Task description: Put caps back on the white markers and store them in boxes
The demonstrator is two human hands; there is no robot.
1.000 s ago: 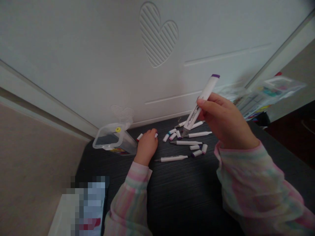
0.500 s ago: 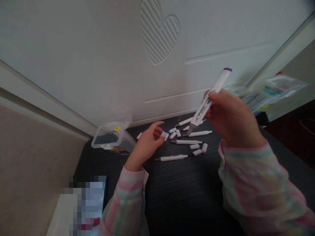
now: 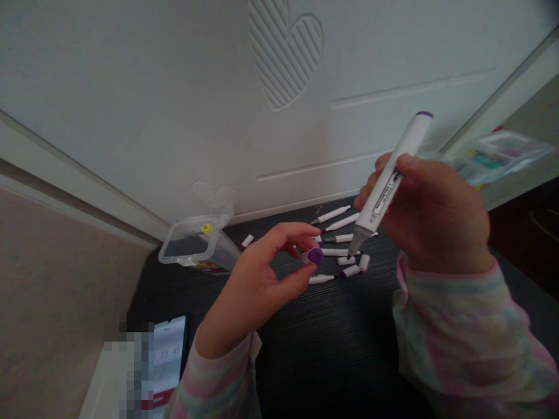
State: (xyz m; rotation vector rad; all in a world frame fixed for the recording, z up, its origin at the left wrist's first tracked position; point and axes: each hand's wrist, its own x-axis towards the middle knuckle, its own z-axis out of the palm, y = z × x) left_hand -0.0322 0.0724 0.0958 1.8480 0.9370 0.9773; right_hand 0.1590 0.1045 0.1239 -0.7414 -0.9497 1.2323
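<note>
Held between the thumb and fingers of my left hand (image 3: 266,273) is a white marker cap (image 3: 315,255) with a purple end. My right hand (image 3: 441,209) grips a white marker (image 3: 395,174), its uncapped dark tip slanting down toward the left and a purple end pointing up. Cap and marker are apart. Behind and below my hands, several uncapped white markers (image 3: 343,222) lie on the black table (image 3: 323,349). Loose caps (image 3: 350,271) are among them, and another cap (image 3: 247,241) lies left of my fingers.
At the left stands an open clear plastic case (image 3: 222,247) with a yellow button. Nearer me is a phone (image 3: 168,355), partly pixelated. A clear container (image 3: 502,152) with colored contents is at the right. Along the table's back rises a white panel (image 3: 174,105) with a heart relief.
My left hand has lifted the purple cap off the table and moved right, nearer the marker. My right hand has shifted slightly right, still holding the marker.
</note>
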